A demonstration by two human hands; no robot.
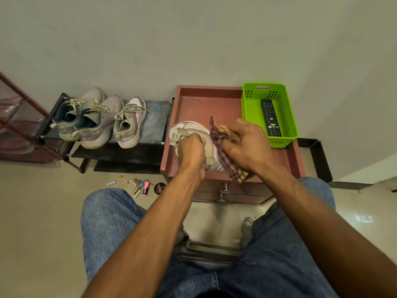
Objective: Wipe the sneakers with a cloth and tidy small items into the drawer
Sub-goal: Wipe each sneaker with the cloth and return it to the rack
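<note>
Gripping one white sneaker (pixel 194 131) by its laced upper, the left hand (pixel 191 150) had fingers curled tight round it; the shoe lay on its side on the reddish-brown cabinet top (pixel 193 104), a tray-like surface with a raised rim. Right hand (pixel 247 143) clutched one checked maroon-and-tan cloth (pixel 223 151), fingers bunched round the fabric, cloth touching the shoe's side and draping over the front edge. Three more sneakers (pixel 96 119) stood on a black metal shoe rack (pixel 120 153) to the left: two greyish-lilac, one white with a pink mark, all with pale laces. One lime-green perforated plastic basket (pixel 285 117) sat on the cabinet's far right corner, holding one black remote control (pixel 271 118). Two drawer fronts with metal knobs (pixel 224 191) showed below, closed. On the floor: a scatter of small batteries and markers (pixel 139 186), count unclear, plus one round dark tin (pixel 160 188). Blue jeans (pixel 111 220) on both legs.
</note>
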